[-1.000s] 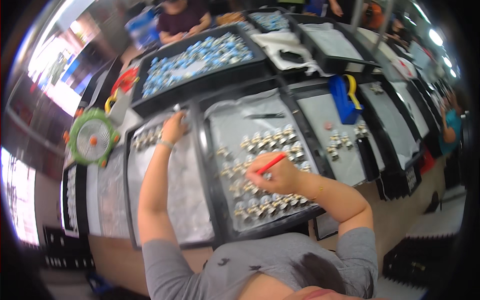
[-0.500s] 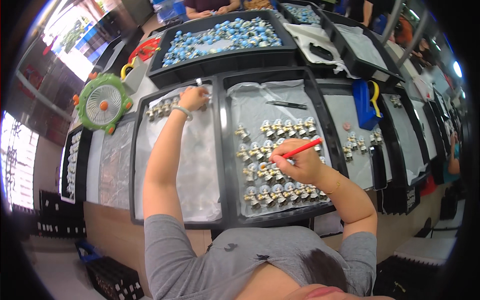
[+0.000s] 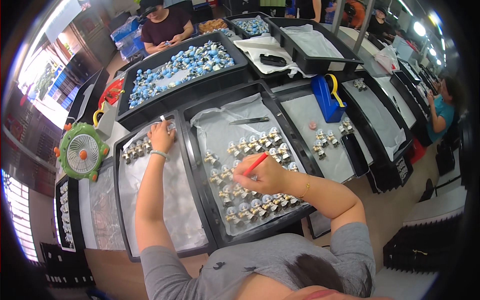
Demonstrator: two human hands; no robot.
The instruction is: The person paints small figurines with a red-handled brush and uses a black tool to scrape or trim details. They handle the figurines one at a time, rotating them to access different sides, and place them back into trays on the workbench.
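My left hand [image 3: 161, 136] reaches to the far end of the left tray [image 3: 187, 187], its fingers curled over a small figurine at the right end of a row of figurines [image 3: 136, 149]. Partly hidden by the fingers, that figurine shows only at its edge. Over the middle tray [image 3: 212, 120], my right hand [image 3: 267, 175] is closed around a slim red pen [image 3: 256, 164], which slants up to the right. Beneath and around this hand stand several rows of small figurines [image 3: 250, 212] with pale heads and yellowish details, on white lining. The right fingertips hide some of them.
Farther off, a large black bin [image 3: 175, 87] holds many blue-and-white pieces. A green fan [image 3: 82, 150] stands at left. A blue tape dispenser [image 3: 326, 100], several figurines [image 3: 325, 140] and a black case [image 3: 354, 154] lie to the right. A dark pen [image 3: 249, 121] rests in the middle tray. Co-workers sit beyond.
The whole view has tilted and shifted, bringing more of the co-workers into sight. My left hand stays at the figurine row; my right hand keeps the red pen over the middle tray.
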